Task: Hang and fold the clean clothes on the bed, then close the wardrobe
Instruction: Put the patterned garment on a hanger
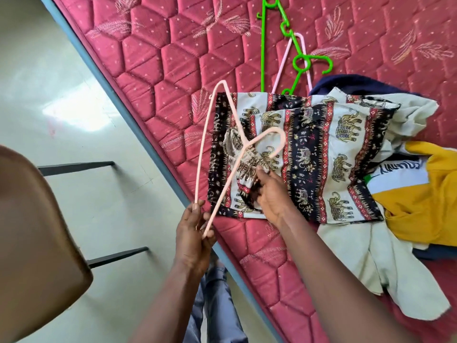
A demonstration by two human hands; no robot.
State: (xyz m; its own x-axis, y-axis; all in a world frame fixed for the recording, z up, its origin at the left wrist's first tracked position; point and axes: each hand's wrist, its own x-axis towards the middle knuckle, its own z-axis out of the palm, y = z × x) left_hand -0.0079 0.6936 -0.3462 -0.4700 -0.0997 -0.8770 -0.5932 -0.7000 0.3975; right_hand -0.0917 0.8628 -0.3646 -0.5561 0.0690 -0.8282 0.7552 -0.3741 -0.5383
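At the near edge of the bed [158,78], left hand [195,233] grips one end of a stiff pink hanger [244,147]; right hand [272,196] pinches the waistband of a limp-looking elephant-print garment [321,149].

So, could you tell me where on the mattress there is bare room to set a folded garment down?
Bare mattress lies top left, between the blue bed edge and the green hangers, and top right, above the clothes pile. A smaller patch sits below the elephant-print garment, along that edge. The right side is crowded with the pile.
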